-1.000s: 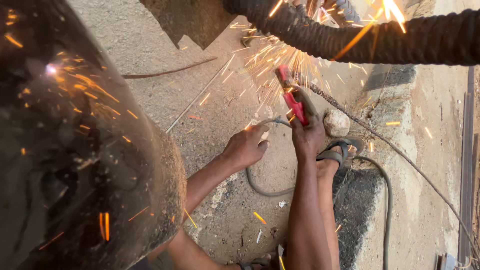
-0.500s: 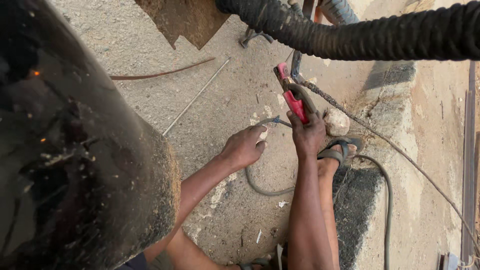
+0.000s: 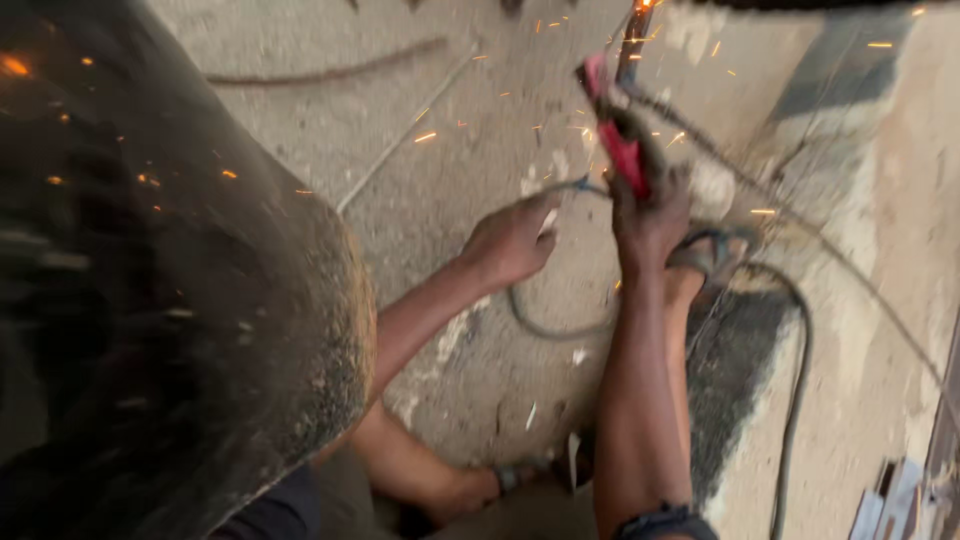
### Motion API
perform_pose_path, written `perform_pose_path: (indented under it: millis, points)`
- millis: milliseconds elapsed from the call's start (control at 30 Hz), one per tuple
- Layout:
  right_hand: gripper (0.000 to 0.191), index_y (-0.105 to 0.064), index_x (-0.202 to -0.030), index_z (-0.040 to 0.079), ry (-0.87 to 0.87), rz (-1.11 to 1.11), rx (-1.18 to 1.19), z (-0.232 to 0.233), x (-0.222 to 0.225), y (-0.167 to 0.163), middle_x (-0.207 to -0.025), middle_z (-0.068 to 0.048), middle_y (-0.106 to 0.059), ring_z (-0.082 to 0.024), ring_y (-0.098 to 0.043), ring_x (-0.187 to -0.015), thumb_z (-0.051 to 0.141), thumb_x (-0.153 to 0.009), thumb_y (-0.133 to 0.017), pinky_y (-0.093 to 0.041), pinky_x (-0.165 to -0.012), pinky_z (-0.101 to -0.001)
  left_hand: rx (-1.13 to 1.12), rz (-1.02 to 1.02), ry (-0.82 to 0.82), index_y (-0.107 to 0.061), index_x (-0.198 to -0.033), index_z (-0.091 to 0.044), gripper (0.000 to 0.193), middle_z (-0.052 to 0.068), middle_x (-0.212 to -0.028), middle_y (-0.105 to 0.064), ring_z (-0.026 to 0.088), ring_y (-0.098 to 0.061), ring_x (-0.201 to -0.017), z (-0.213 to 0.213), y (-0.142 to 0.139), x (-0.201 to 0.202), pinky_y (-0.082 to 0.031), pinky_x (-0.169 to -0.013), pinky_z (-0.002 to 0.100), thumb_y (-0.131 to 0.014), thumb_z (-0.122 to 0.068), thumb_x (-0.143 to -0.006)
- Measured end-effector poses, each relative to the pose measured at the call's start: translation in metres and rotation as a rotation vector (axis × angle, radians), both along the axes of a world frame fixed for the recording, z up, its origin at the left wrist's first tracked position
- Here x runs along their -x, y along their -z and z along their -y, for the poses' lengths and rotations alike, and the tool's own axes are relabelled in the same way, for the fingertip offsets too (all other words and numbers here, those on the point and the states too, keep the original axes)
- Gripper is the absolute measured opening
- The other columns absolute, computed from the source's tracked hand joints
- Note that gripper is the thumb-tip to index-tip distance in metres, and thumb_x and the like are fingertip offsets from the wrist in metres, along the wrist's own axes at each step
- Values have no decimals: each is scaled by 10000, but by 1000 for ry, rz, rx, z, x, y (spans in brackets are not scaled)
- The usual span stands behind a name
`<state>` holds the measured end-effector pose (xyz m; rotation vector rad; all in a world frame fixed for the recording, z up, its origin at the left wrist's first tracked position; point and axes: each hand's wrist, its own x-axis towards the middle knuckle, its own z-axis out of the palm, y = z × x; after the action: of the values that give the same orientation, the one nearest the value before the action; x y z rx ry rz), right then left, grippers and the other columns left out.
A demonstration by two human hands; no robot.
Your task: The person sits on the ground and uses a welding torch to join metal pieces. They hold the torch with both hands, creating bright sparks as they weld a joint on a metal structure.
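My right hand [image 3: 650, 215] grips a red-handled welding electrode holder [image 3: 620, 135] that points up toward the top edge, where orange sparks [image 3: 640, 10] fly. My left hand [image 3: 512, 240] hovers just left of it, fingers curled around a small pale piece; what the piece is stays unclear. A grey cable [image 3: 790, 400] loops from the holder down over the concrete floor. The frame is motion-blurred.
A large dark rounded welding shield [image 3: 150, 300] fills the left side. A thin metal rod [image 3: 400, 140] lies on the concrete floor [image 3: 480, 380]. My sandalled foot [image 3: 705, 260] rests by the cable. A dark patch [image 3: 730, 370] and metal scraps [image 3: 900, 500] lie at right.
The view has shifted down and closer, so the dark pipe has left the top. Sparks fly again after a pause. Both hands hold about the same pose.
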<state>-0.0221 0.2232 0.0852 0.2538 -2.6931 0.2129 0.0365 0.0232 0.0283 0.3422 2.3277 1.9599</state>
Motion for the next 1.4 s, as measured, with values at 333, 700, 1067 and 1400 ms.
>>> perform_pose_path:
  millis: [333, 700, 1067, 1400]
  points:
    - [476, -708, -1315, 178, -54, -39, -181, 11, 4, 3, -1048, -87, -671, -355, -634, -991, 263, -884, -892, -505, -832, -497, 37, 48, 53, -504, -1373, 15, 504, 205, -1342, -623, 324, -681, -1151, -2, -6, 0, -517, -1011, 465, -635, -205, -938]
    - [379, -748, -1123, 71, -2, -57, -154, 19, 16, 6, -1040, -108, -660, -369, -616, -981, 323, -897, -919, -488, -814, -492, 47, 34, 15, -546, -1361, -34, 489, 214, -1318, -643, 389, -642, -1173, -1, 0, -2, -507, -995, 493, -667, -218, -924]
    - [339, -757, -1154, 59, -8, -52, -139, 30, 22, 7, -1061, -139, -670, -357, -620, -968, 288, -922, -846, -486, -818, -463, 42, 96, 44, -546, -1362, -28, 484, 220, -1326, -635, 374, -642, -1184, 4, -1, -1, -493, -1028, 477, -642, -222, -930]
    - [374, -753, -1111, 80, 72, -27, -117, 21, 28, 15, -961, -138, -667, -378, -624, -908, 318, -839, -850, -494, -777, -499, 118, 173, 129, -495, -1401, -9, 507, 234, -1305, -626, 369, -667, -1138, 5, -7, 4, -498, -1020, 500, -606, -237, -962]
